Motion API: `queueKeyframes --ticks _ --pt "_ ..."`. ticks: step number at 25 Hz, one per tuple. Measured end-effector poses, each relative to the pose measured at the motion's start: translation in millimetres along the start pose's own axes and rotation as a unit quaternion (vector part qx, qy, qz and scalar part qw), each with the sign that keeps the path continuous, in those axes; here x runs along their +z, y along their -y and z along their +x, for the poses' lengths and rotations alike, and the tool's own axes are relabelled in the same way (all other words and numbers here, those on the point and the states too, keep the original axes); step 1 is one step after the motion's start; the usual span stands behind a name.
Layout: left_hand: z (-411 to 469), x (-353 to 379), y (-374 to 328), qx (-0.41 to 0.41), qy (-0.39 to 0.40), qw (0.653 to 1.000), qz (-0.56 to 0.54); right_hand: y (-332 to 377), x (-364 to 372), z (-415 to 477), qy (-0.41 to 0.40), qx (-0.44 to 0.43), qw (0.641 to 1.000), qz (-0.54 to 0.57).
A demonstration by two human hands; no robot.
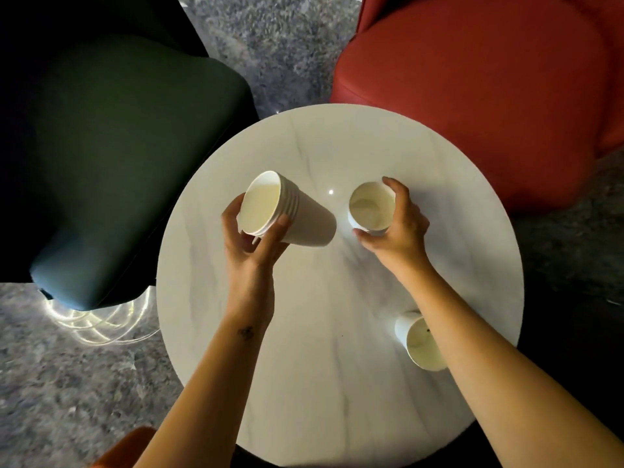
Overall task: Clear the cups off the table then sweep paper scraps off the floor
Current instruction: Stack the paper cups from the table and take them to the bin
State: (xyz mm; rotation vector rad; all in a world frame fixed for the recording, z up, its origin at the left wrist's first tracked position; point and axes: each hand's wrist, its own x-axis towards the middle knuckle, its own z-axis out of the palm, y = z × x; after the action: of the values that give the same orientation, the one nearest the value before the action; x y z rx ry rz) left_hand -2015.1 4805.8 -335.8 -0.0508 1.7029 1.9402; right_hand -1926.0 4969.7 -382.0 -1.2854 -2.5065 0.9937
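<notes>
A round white marble-look table (337, 366) fills the middle of the view. My left hand (253, 241) grips a tilted stack of several nested white paper cups (304, 221) by its rim, mouth turned toward me, above the table's left part. My right hand (401, 224) curls round a single upright white cup (369, 207) near the table's centre. A third white cup (418, 342) stands near the table's right edge, partly hidden behind my right forearm.
A dark green armchair (118, 163) stands left of the table and a red armchair (489, 96) at the back right. Grey speckled floor (280, 45) shows between them. An orange seat edge (135, 444) pokes in at the bottom left.
</notes>
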Motion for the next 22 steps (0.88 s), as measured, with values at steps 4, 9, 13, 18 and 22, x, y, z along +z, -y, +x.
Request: queueKeyframes --ticks 4,9,13,18,22 --pt "2 16 -2 0.001 0.044 0.999 -0.002 -2 0 -11 0.045 -0.078 0.996 0.019" --pt "-15 41 12 -0.007 0.095 0.994 0.045 7 -20 -35 0.051 -0.130 0.986 0.088" --pt "-36 51 26 -0.024 0.089 0.994 0.051 0 -38 -44 0.103 -0.127 0.975 0.148" --pt "-62 57 38 -0.028 0.033 0.999 0.031 -53 -66 -75 0.172 -0.076 0.976 0.112" --pt "-87 64 47 -0.021 -0.004 1.000 0.006 -98 -81 -107 0.218 -0.086 0.970 0.061"
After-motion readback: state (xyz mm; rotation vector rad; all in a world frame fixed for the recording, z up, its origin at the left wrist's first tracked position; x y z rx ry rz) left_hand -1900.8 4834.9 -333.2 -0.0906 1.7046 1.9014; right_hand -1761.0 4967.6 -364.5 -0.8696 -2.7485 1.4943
